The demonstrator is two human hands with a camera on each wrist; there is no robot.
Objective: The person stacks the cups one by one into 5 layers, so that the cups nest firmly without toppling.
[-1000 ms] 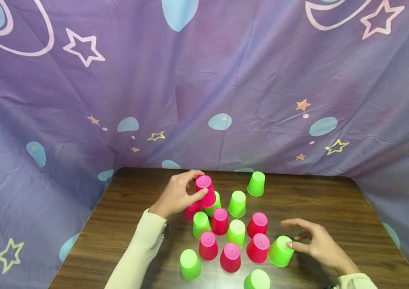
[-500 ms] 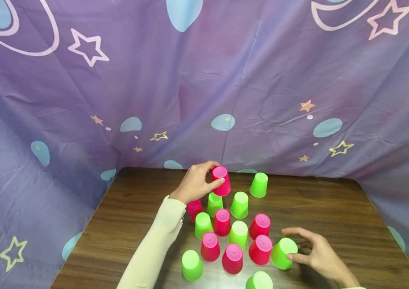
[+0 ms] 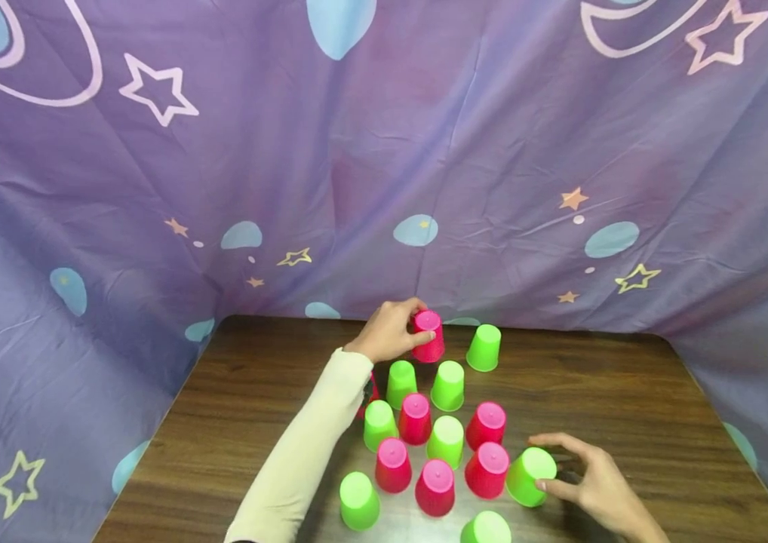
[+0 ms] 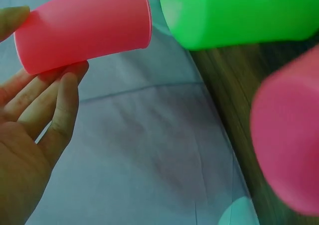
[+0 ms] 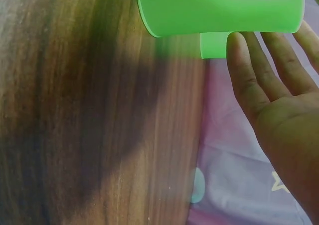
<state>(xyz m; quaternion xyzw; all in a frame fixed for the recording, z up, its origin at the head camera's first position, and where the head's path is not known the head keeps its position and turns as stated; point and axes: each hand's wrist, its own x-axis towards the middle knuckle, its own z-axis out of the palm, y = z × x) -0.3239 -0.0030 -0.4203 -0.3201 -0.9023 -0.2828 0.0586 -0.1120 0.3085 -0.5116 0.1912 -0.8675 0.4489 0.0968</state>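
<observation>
At the back of the table, my left hand holds an upside-down pink cup between thumb and fingers; the left wrist view shows its smooth side. Whether its rim touches the tabletop I cannot tell. At the front right, my right hand grips an upside-down green cup, thumb on the near side and fingers behind it. In the right wrist view, fingertips lie along this cup's wall. A green cup stands right of the held pink one. My left sleeve partly hides another pink cup.
Several more upside-down pink and green cups stand close together mid-table, among them a pink cup and a green cup. Nearer the front are a green cup and one cut off by the frame. A patterned purple cloth surrounds the wooden table.
My left hand has carried the pink cup rightward and slightly back, past the green cups. My right hand has closed in around the green cup, which has barely moved.
</observation>
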